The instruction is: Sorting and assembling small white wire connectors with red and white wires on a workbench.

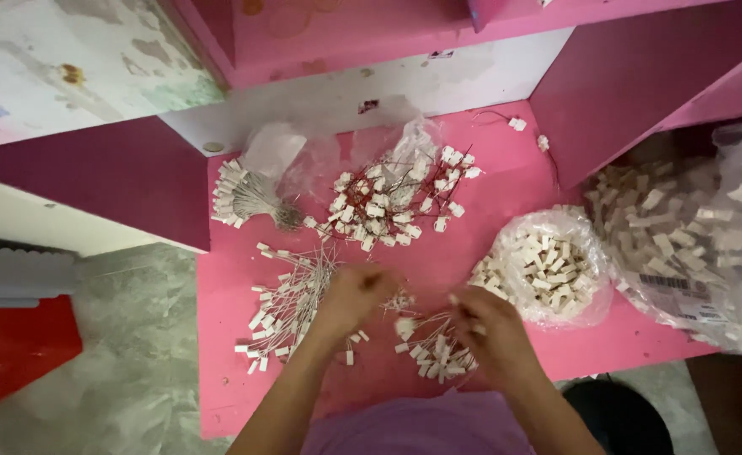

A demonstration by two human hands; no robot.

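Hands (pixel 354 295) (pixel 489 329) over connectors (pixel 430 350); clear bag (pixel 548 265) right.

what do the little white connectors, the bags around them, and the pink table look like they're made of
The small white connectors look like molded plastic: matte, blocky, all alike. The bag around them is thin clear plastic film, going by its wrinkles and shine. The pink table seems to be painted or laminated board with a smooth, flat colour; which one is unclear.
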